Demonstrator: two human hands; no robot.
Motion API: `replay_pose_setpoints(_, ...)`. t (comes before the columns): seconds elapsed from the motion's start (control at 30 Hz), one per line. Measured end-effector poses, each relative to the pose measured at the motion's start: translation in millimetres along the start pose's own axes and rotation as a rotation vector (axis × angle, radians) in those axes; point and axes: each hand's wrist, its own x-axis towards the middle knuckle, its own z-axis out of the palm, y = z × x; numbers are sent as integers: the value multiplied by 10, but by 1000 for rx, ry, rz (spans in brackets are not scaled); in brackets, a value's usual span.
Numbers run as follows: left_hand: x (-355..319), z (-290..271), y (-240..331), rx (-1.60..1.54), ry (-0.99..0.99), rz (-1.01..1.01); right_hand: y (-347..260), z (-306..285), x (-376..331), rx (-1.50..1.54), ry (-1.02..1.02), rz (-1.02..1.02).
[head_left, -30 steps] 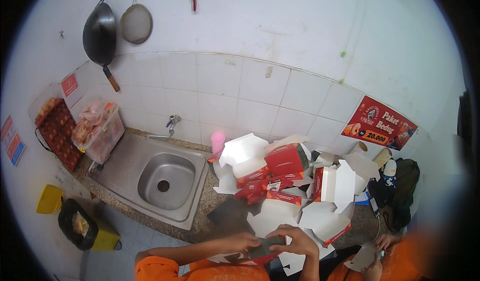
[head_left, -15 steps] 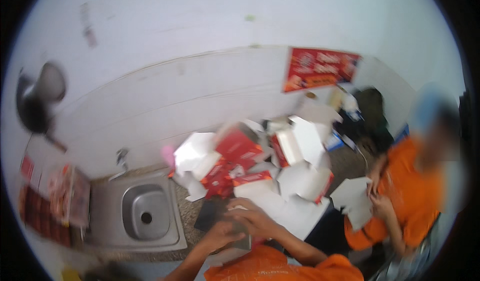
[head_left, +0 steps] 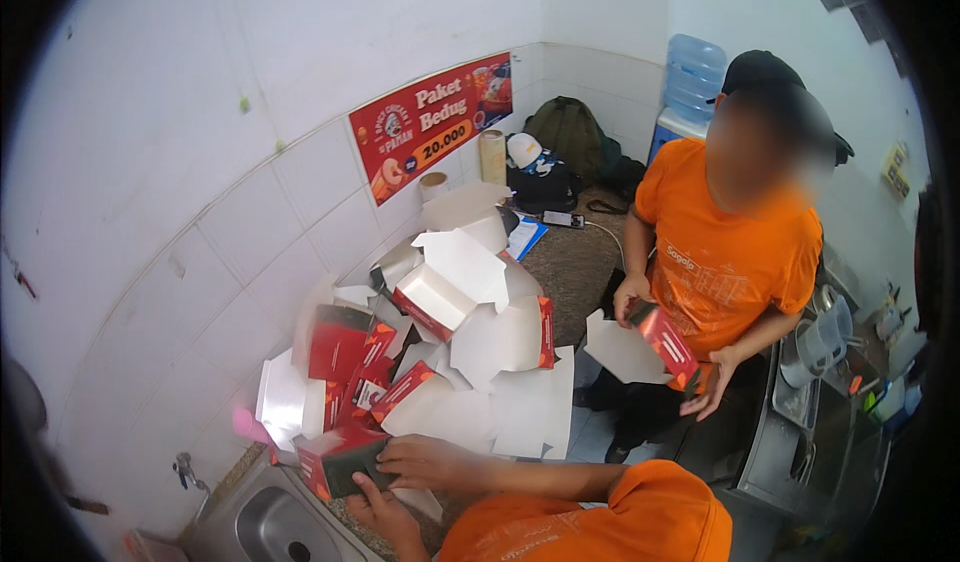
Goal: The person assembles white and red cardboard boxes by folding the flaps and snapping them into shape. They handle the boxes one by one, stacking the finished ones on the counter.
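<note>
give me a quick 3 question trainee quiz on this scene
1. True or false: both hands, left hand and right hand, are on the box.
2. What lies just left of the box? A. sink B. water jug C. backpack
3. Fill in: the co-worker in an orange shirt holds a red and white ____.

Key: 1 true; 2 A; 3 box.
</note>
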Motion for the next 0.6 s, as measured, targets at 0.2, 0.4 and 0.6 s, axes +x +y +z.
replay_pose_setpoints(0.2, 284, -87, 132, 62, -201, 12, -5, -188, 99, 304, -176, 195)
replay_pose_setpoints(0.4, 45, 101, -99, -145, -258, -102, 134, -27, 54, -18, 73, 62)
replay_pose_setpoints(0.6, 245, -343, 292, 294, -567, -75, 28, -335, 186, 132, 38, 366)
